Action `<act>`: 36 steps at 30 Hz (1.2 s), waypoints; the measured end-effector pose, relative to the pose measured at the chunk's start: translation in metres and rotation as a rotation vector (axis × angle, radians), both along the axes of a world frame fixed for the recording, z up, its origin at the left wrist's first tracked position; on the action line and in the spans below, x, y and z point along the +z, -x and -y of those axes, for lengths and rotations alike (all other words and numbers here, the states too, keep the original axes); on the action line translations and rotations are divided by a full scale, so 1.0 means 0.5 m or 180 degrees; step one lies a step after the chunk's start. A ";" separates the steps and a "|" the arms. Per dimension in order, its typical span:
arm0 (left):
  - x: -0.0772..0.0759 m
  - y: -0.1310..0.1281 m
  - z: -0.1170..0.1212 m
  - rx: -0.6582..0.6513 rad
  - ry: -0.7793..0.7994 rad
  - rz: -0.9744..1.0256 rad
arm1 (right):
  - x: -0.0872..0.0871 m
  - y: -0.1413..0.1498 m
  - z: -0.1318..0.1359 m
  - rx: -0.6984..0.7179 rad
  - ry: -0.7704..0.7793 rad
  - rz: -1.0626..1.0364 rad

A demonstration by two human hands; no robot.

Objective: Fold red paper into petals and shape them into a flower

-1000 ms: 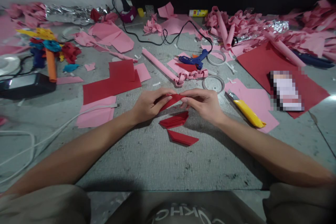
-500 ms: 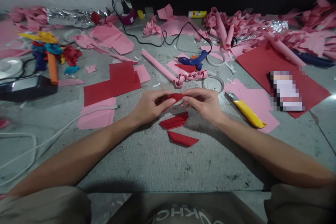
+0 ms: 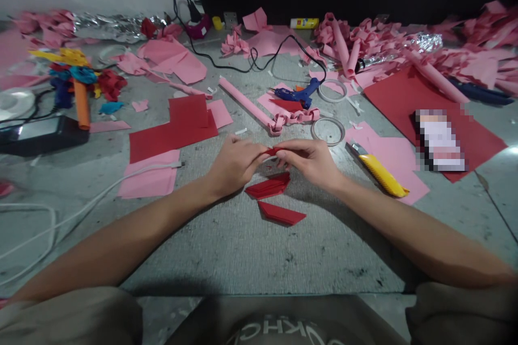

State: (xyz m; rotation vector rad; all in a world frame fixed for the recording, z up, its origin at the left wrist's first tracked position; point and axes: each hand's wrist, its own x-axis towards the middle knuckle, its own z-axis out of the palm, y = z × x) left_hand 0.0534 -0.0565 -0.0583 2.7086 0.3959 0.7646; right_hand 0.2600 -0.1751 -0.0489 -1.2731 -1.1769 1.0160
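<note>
Most of the small red paper (image 3: pixel 274 151) is hidden by the fingers of the left hand (image 3: pixel 234 164) and the right hand (image 3: pixel 311 161), between which it is pinched above the folded red pieces (image 3: pixel 269 186), while bare grey tabletop (image 3: pixel 259 259) is left open between the forearms, down to the near edge.

Solid red folded papers (image 3: pixel 268 186), pale pink paper roll (image 3: pixel 246 101), blue glue gun (image 3: pixel 297 94), yellow cutter handle (image 3: pixel 383 173), orange tube (image 3: pixel 81 103), mottled grey-green tabletop with dark specks (image 3: pixel 259 253), white cable (image 3: pixel 95 200)
</note>
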 end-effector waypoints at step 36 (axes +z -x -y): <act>0.004 0.000 -0.006 0.0330 0.1345 0.1312 | 0.000 -0.025 -0.015 0.0109 0.0197 -0.0718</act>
